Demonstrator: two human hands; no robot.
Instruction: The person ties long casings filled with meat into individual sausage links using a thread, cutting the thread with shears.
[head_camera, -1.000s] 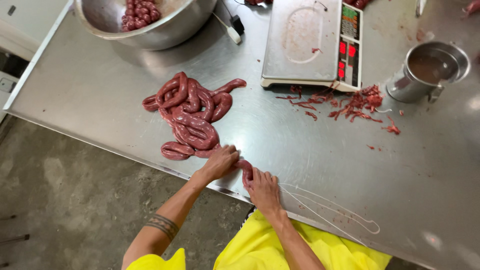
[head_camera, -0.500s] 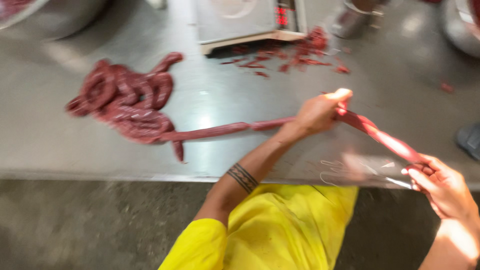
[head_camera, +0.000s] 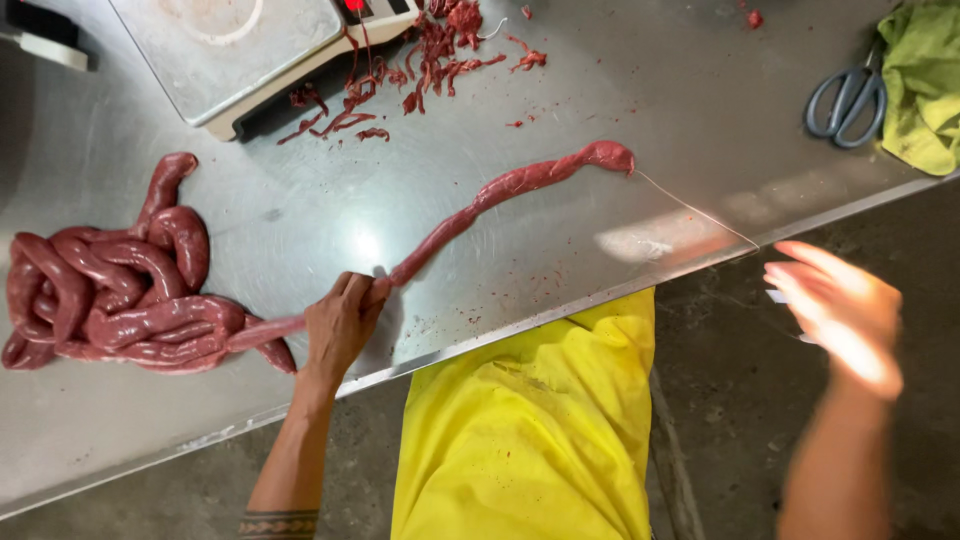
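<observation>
One sausage rope (head_camera: 500, 195) lies on the surface (head_camera: 600, 100); left hand (head_camera: 340, 325) clenches it in its grip, right hand (head_camera: 840, 310) hangs blurred, fingers spread, grip released.

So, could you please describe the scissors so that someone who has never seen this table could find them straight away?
Start at the steel table and go to its far right corner, away from the coiled sausage and the weighing scale. The scissors lie flat there, touching the crumpled green cloth. Their grey-blue loop handles make them the only tool on that side.
</observation>
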